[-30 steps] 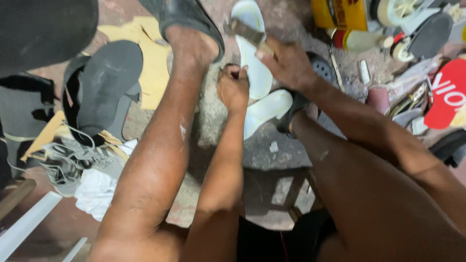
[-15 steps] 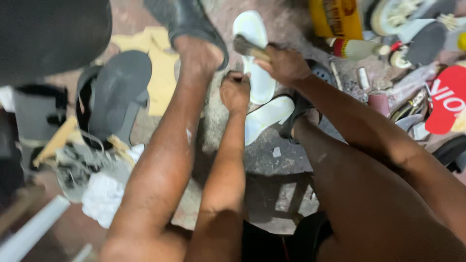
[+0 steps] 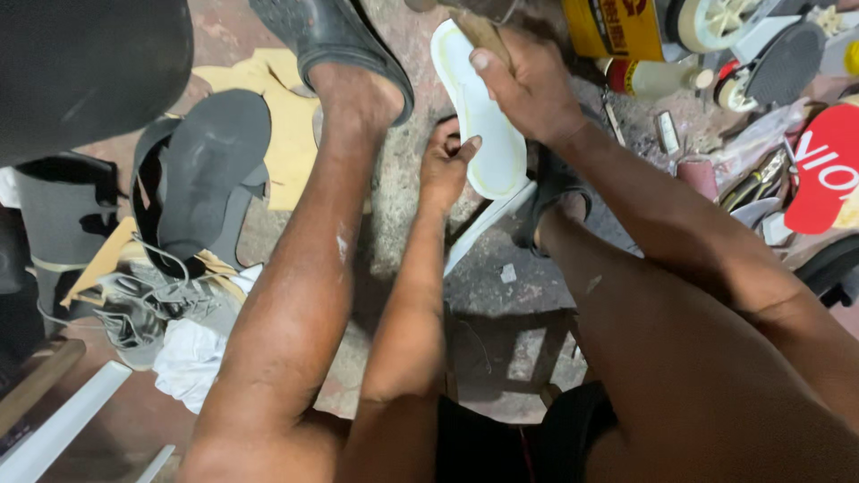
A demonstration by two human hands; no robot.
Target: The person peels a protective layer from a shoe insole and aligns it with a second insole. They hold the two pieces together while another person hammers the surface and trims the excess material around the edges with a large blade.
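A white shoe sole (image 3: 488,134) lies on the rough stone floor between my feet. My left hand (image 3: 445,170) is curled at the sole's left edge, thumb tip on the rim, holding it there. Above it, my right hand (image 3: 530,88) is closed around the wooden handle of a tool (image 3: 481,31). The tool's head runs out of the top of the view. A second white sole (image 3: 490,224) lies partly under the first, next to my right foot in a black sandal (image 3: 552,186).
My left foot wears a black sandal (image 3: 333,43). At the left lie a black sole (image 3: 210,165), a yellow sheet (image 3: 288,134), a grey laced shoe (image 3: 148,309) and a white cloth (image 3: 192,358). A yellow can (image 3: 617,27), a bottle (image 3: 651,79) and a red sign (image 3: 828,170) crowd the right.
My right hand has lifted the wooden-handled tool up and away from the sole. My left hand stays at the sole's edge. The view has drawn closer to the sole.
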